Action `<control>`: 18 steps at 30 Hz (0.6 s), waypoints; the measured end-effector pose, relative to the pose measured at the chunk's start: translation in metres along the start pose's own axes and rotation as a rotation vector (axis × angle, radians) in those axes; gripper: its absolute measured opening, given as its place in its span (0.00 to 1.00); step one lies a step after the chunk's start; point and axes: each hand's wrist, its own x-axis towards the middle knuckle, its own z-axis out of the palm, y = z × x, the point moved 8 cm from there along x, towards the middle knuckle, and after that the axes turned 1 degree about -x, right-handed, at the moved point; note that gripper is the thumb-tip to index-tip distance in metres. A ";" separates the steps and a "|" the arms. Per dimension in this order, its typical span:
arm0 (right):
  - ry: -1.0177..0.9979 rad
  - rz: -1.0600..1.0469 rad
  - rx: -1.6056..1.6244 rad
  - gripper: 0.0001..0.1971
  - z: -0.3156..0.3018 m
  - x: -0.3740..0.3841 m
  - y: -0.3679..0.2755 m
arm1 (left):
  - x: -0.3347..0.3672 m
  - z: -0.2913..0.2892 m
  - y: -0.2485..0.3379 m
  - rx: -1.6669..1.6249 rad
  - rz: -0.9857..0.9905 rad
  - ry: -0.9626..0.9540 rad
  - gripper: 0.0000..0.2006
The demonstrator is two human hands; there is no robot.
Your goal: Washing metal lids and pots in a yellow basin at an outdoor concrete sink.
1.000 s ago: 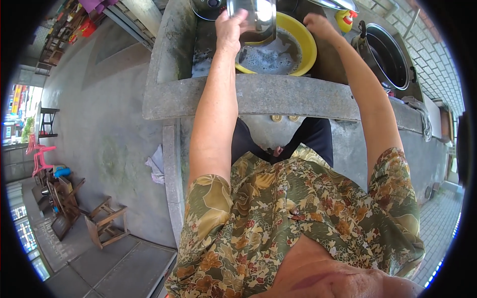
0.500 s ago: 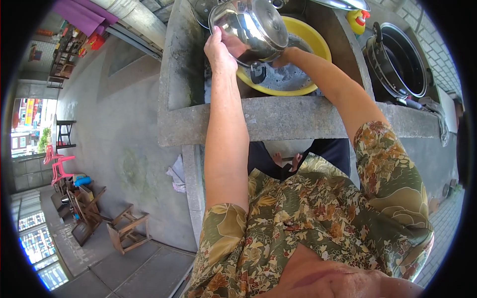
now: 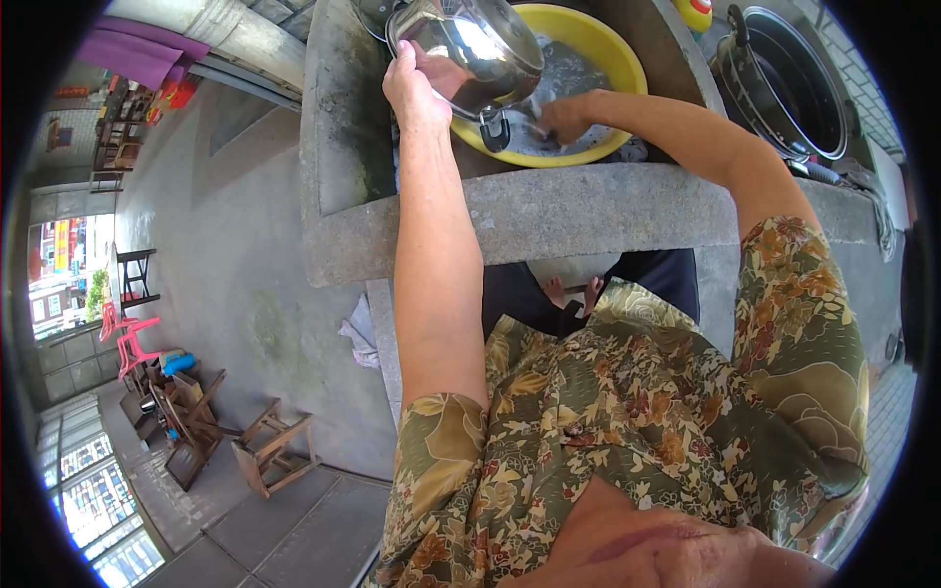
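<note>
A shiny stainless steel pot [image 3: 469,57] is tilted on its side over the left part of a yellow basin [image 3: 624,61]. My left hand [image 3: 416,95] grips its rim, thumb outside and the other fingers hidden behind the metal. A black loop handle [image 3: 498,133] hangs at the pot's near side. Just right of the pot, my right hand [image 3: 570,118] dips low over the cloudy, sudsy water [image 3: 573,73] in the basin. Its fingers are blurred, and whether they hold anything does not show.
The basin stands in a concrete sink [image 3: 588,208] with a thick front ledge. To the right are a large dark pot [image 3: 799,83], a grey rag [image 3: 882,220] and a yellow bottle [image 3: 694,14]. Wooden stools [image 3: 274,446] lie on the floor at left.
My right hand has come out from behind the pot, toward me and over the basin's water. My left hand still holds the pot. The whole view has shifted slightly.
</note>
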 end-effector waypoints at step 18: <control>1.367 0.156 -0.466 0.19 -0.157 -0.156 -0.075 | -0.031 0.064 -0.063 0.504 -0.105 -0.122 0.16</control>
